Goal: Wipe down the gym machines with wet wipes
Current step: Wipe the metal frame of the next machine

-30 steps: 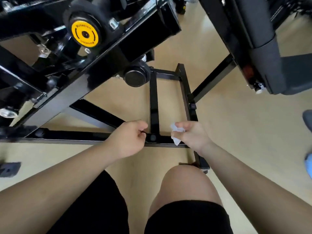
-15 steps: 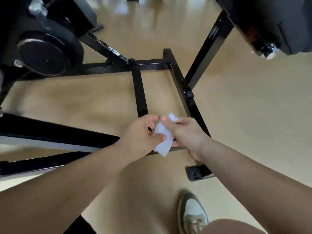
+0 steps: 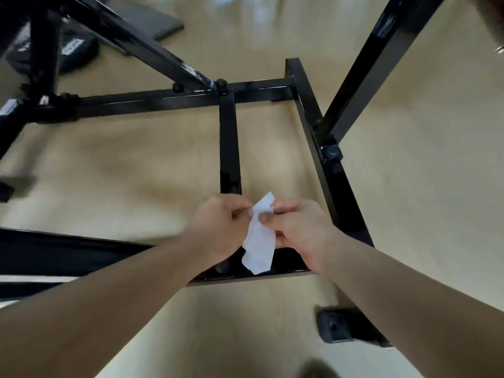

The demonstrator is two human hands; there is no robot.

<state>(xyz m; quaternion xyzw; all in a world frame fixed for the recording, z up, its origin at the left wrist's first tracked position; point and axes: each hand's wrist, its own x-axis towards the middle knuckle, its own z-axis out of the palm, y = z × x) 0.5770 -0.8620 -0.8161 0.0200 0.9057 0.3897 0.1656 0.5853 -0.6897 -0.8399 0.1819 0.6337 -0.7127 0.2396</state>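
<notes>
1. Since a second ago, the left hand (image 3: 221, 227) has left the near crossbar (image 3: 289, 264) of the black machine frame and joined the right hand (image 3: 300, 230). The wet wipe (image 3: 259, 241), then bunched in the right hand alone, now hangs as a longer strip.
2. Both hands pinch the wipe's upper part between thumb and fingertips, one on each edge, close together.
3. The wipe's loose end hangs below the hands, in front of the crossbar; contact cannot be told.
4. The centre bar (image 3: 230, 148) runs away from just beyond the left knuckles.
5. The side rail (image 3: 313, 126) passes right of the right hand.
</notes>
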